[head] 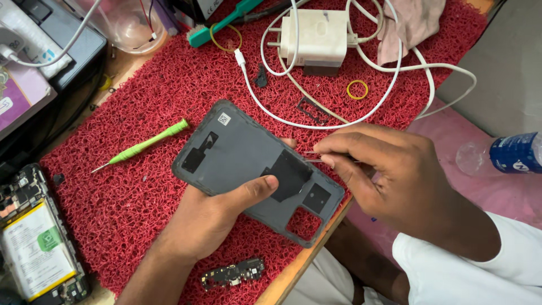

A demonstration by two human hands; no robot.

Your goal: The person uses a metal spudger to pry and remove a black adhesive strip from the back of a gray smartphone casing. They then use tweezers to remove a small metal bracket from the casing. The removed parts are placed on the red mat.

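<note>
Grey plastic phone back cover (254, 164), inner side up, is gripped by the left hand (209, 217), thumb on top, above a red mesh mat (141, 192). Right hand (389, 181) fingers pinch thin metal tweezers (313, 156) touching the cover's edge. Nearer lies a small circuit board (232, 273); farther, a green screwdriver (144, 144) and a white charger (313, 36).
</note>
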